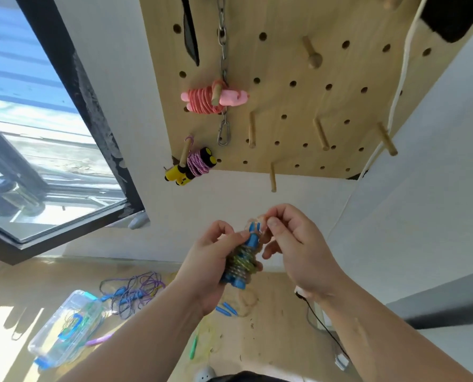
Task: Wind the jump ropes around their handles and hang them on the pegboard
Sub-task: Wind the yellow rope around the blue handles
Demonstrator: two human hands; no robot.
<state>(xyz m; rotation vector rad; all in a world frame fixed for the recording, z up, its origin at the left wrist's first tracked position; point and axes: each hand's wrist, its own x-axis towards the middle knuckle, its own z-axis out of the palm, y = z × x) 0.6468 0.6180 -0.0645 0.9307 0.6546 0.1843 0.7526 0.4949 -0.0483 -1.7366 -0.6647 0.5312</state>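
Gripping of the blue-handled jump rope (240,264) is done by the left hand (210,260), whose fingers are curled round its wound middle. The bundle is held upright in mid-air, in front of the white wall below the lower edge of the pegboard (326,106). Its cord, yellow-green, is seen coiled round both handles. The upper end is pinched by the right hand (298,252) between thumb and forefinger; whether cord or handle tip is pinched cannot be told.

A pink jump rope (213,97), wound, is hung near the left edge of the pegboard, just beside a steel chain (223,51). A yellow-handled jump rope (194,166) with purple cord is hung at the lower left corner.

On the floor (23,282), loose ropes (133,293) are seen tangled beside a clear plastic box (64,326).
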